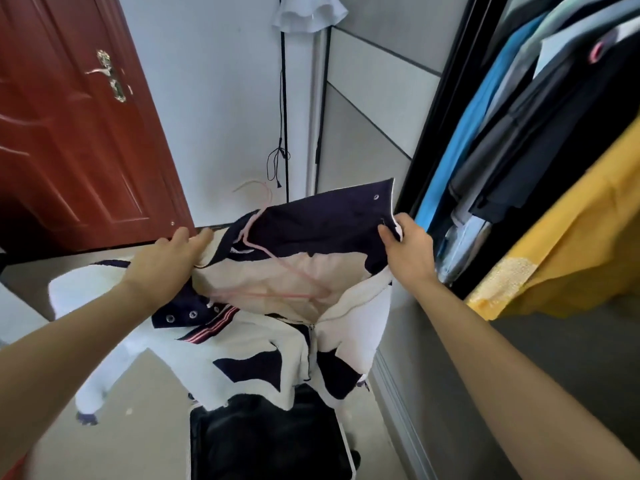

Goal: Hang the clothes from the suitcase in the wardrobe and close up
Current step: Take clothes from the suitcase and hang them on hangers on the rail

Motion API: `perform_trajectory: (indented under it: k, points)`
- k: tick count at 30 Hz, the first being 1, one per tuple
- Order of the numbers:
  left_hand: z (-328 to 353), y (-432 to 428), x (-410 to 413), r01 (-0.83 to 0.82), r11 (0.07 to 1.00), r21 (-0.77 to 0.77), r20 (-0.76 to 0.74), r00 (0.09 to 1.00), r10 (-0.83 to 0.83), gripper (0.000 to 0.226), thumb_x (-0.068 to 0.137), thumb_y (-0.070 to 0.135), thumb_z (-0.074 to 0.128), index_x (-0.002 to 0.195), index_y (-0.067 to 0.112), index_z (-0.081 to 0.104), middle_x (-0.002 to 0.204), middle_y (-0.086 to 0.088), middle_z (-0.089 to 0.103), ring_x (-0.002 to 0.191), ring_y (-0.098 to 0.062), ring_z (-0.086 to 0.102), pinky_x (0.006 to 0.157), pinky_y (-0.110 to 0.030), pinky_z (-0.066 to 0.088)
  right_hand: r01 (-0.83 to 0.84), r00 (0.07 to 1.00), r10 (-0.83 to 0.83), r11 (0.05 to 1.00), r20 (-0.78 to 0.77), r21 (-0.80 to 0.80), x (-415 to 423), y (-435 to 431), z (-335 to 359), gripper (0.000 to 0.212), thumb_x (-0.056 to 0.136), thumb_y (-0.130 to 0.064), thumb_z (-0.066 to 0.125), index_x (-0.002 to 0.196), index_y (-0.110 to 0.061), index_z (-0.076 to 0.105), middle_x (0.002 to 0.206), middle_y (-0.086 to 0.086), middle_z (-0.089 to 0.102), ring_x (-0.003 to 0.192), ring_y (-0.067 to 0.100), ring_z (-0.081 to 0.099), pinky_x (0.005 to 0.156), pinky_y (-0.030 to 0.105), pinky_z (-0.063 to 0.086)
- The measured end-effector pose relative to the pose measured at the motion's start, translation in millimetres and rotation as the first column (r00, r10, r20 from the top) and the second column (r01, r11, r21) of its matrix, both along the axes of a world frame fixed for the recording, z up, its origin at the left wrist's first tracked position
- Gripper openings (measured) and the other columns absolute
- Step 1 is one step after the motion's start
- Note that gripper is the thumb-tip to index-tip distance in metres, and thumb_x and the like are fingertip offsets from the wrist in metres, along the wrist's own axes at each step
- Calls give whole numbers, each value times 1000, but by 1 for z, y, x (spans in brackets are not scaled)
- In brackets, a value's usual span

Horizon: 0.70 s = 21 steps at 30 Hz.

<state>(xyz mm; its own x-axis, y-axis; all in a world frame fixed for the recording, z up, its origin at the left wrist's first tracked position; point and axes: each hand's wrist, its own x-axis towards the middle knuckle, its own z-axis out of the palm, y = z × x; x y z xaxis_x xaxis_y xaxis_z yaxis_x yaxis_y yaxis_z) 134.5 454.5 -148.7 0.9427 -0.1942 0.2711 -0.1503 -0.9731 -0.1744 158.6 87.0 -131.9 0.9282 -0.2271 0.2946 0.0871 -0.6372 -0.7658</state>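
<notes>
A navy and white jacket [311, 230] with a cream lining is held spread open in front of me, above the open suitcase [270, 441]. A thin pink hanger [273, 258] lies inside the jacket, its hook sticking out past the collar. My left hand [169, 261] grips the jacket's left front edge. My right hand [408, 247] pinches the right front edge near the snap buttons. The open wardrobe [519, 150] stands at the right with several hung garments.
A dark red door [69, 133] is at the left. A black stand with a white garment [308, 12] and dangling cable stands against the far wall. A yellow garment [571, 237] hangs nearest me in the wardrobe. Dark clothing fills the suitcase.
</notes>
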Motion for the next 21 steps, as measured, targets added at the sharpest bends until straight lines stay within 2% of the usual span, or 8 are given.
perform_trajectory:
  k: [4, 8, 9, 11, 13, 16, 19, 21]
  points:
    - [10, -28, 14, -193, 920, -340, -57, 981, 184, 36, 85, 13, 57, 119, 10, 44, 96, -19, 60, 83, -45, 59, 63, -40, 38, -276, 961, 278, 958, -14, 78, -33, 53, 4, 19, 94, -11, 58, 76, -14, 52, 66, -6, 48, 55, 4, 42, 56, 24, 35]
    - [18, -46, 4, -81, 760, -644, -9, 995, 98, 23, 85, 14, 57, 108, 15, 53, 85, -14, 66, 76, -35, 57, 61, -36, 39, -775, 535, 676, 631, -507, 23, -63, 69, -28, 20, 82, -6, 66, 92, -23, 66, 95, -6, 67, 89, 5, 63, 83, 27, 52]
    - [21, -47, -1, -42, 716, -697, 7, 998, 66, 22, 84, 13, 58, 105, 18, 56, 82, -10, 66, 73, -32, 55, 61, -36, 39, -738, 555, 656, 672, -512, 61, -58, 59, -26, 27, 78, -2, 63, 101, -16, 67, 104, -1, 67, 97, 15, 63, 86, 26, 52]
    - [27, -51, -13, 20, 613, -790, 23, 1000, -4, 21, 77, 12, 57, 93, 25, 60, 75, -2, 65, 70, -26, 54, 60, -35, 40, -478, 835, 463, 878, -298, 24, -48, 34, -13, 42, 74, 3, 59, 112, -16, 61, 110, -6, 59, 106, 17, 55, 90, 21, 47]
    - [35, -58, -22, 33, 508, -861, 9, 999, -51, 19, 66, 13, 55, 72, 31, 55, 61, 9, 59, 62, -15, 52, 56, -33, 38, -211, 977, 200, 928, -68, -307, -36, 13, 1, 58, 76, -15, 73, 129, -20, 50, 120, -9, 45, 118, 14, 39, 102, 29, 33]
    - [49, -73, -26, -15, 368, -930, -62, 991, -116, 16, 57, 10, 56, 55, 21, 45, 46, 12, 45, 48, -7, 36, 51, -29, 28, -291, 956, 237, 734, -170, -614, -16, 13, 6, 72, 77, -54, 71, 137, -28, 42, 134, -7, 42, 126, 16, 33, 105, 36, 22]
    - [66, -79, -24, -45, 271, -962, -108, 969, -224, 16, 50, 12, 53, 54, 15, 38, 52, 6, 36, 54, -14, 32, 57, -31, 24, -272, 961, 274, 908, -38, -318, -3, 39, 21, 32, 82, -42, 70, 95, -18, 54, 87, -7, 52, 84, 18, 50, 74, 33, 38]
    - [79, -74, -24, -41, 242, -969, -101, 966, -240, 18, 50, 12, 54, 53, 13, 36, 55, 2, 35, 57, -15, 31, 59, -34, 23, -297, 942, 331, 901, 59, -317, 4, 56, 43, 24, 83, -34, 68, 88, -17, 51, 80, -9, 45, 79, 16, 45, 69, 30, 34]
